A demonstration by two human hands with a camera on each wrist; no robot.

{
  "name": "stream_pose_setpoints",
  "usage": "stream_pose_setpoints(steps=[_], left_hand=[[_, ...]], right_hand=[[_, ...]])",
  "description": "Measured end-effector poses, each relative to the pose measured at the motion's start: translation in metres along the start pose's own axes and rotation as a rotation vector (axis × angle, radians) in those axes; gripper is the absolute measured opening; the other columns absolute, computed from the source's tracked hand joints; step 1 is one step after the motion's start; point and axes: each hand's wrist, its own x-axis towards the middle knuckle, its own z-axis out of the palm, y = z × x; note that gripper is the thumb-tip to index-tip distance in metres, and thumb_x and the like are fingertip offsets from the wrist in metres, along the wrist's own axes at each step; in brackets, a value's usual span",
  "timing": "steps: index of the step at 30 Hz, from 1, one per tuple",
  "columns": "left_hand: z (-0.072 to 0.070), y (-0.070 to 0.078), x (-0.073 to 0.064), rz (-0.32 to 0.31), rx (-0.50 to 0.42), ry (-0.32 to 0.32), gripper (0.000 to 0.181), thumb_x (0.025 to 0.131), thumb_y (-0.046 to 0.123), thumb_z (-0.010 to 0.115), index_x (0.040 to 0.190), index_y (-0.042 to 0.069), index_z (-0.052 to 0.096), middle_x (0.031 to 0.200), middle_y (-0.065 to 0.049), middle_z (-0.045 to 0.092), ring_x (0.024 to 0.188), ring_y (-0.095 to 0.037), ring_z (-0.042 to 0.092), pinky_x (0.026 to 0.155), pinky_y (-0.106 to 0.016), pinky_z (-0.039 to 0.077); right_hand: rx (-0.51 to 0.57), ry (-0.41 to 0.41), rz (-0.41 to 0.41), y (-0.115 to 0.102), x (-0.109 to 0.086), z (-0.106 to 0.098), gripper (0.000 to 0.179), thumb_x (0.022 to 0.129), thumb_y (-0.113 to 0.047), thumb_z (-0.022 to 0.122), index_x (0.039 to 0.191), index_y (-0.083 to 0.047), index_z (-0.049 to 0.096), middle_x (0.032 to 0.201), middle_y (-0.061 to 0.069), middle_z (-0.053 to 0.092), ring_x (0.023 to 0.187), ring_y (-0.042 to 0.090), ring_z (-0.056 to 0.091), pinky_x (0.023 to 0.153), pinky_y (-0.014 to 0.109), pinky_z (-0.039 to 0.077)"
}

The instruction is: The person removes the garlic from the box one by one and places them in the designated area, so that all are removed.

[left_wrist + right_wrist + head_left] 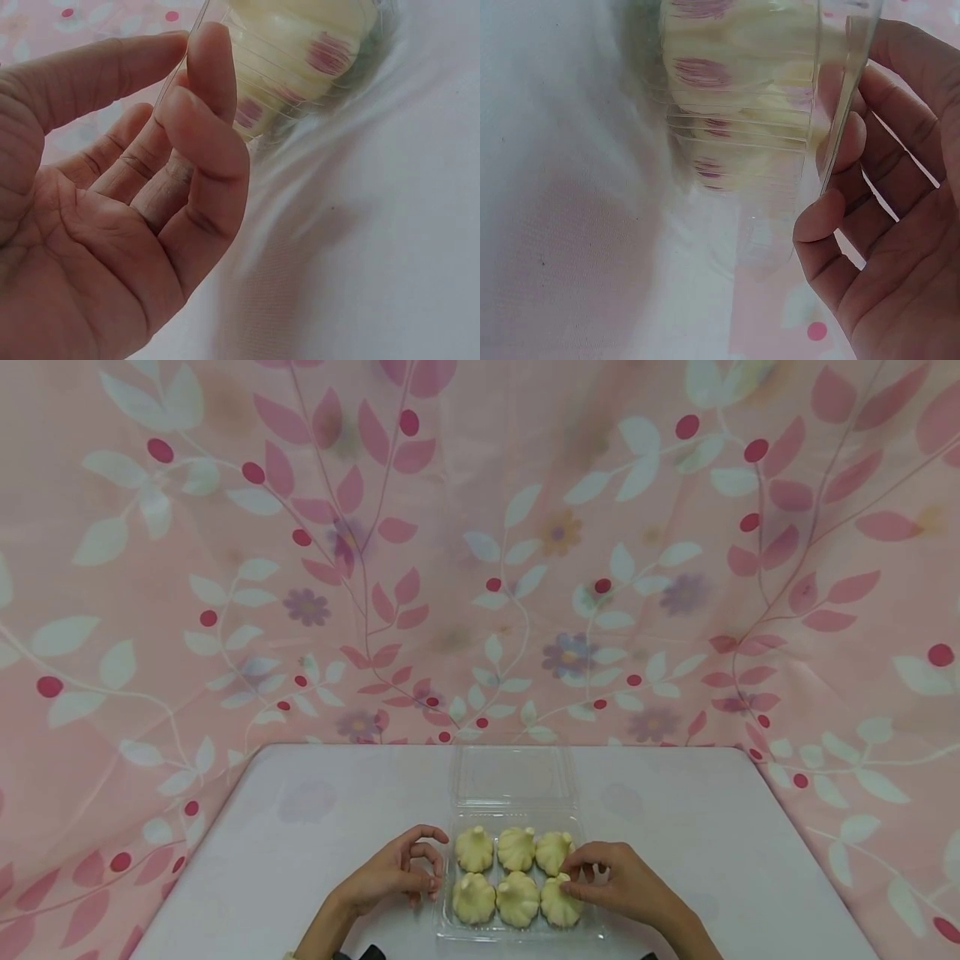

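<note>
Several pale yellow garlic bulbs (474, 848) sit in two rows in an open clear plastic container (517, 933). At its left rim is my left hand (390, 870), fingers curled. In the left wrist view, the thin plastic edge (176, 71) passes between the thumb and fingers. My right hand (622, 881) reaches over the right side. Its thumb and index finger pinch the short stem of the front right garlic bulb (561, 906). In the right wrist view, purple streaks mark the garlic (705, 73) behind the ribbed clear wall, and plastic partly covers the fingertips.
The hinged clear lid (513, 774) lies folded back toward the far table edge. A white cloth covers the table (300, 835). Behind it hangs a pink curtain (450, 568) with leaves and flowers. Small black objects (371, 952) show at the front edge of the view.
</note>
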Motion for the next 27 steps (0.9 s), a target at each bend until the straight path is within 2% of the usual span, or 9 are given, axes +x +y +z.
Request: stream_pose_setpoints(steps=[9,13,17,27], left_hand=[[0.001,0.001,0.000,-0.008,0.004,0.009,0.063,0.089,-0.003,0.066,0.140,-0.008,0.030,0.096,-0.009,0.060,0.075,-0.021,0.065,0.053,-0.027,0.048],[0.001,0.001,0.000,-0.004,0.004,0.009,0.063,0.089,-0.003,0.067,0.140,-0.007,0.030,0.096,-0.009,0.060,0.075,-0.022,0.065,0.053,-0.027,0.048],[0.002,0.001,0.000,-0.002,0.000,0.010,0.063,0.090,-0.002,0.067,0.140,-0.007,0.030,0.097,-0.009,0.060,0.075,-0.022,0.065,0.053,-0.027,0.047],[0.002,0.001,-0.001,-0.016,0.003,0.025,0.062,0.090,-0.001,0.067,0.140,-0.006,0.031,0.098,-0.009,0.060,0.075,-0.022,0.065,0.053,-0.027,0.048]], right_hand=[[0.011,0.034,-0.005,-0.002,-0.001,0.000,0.016,0.083,-0.010,0.080,0.097,-0.013,0.072,0.083,-0.008,0.068,0.067,0.008,0.057,0.056,0.029,0.046],[0.026,0.047,0.012,-0.022,0.005,-0.006,0.015,0.082,-0.003,0.079,0.094,-0.010,0.072,0.082,-0.002,0.069,0.065,0.009,0.056,0.055,0.030,0.046],[0.040,0.061,0.029,-0.035,0.008,-0.009,0.013,0.084,-0.003,0.078,0.094,-0.009,0.072,0.083,-0.002,0.069,0.065,0.008,0.055,0.055,0.029,0.046],[0.038,0.120,0.020,-0.011,-0.001,-0.010,0.018,0.083,-0.002,0.077,0.098,-0.011,0.072,0.082,-0.005,0.067,0.064,0.009,0.054,0.053,0.026,0.043]])
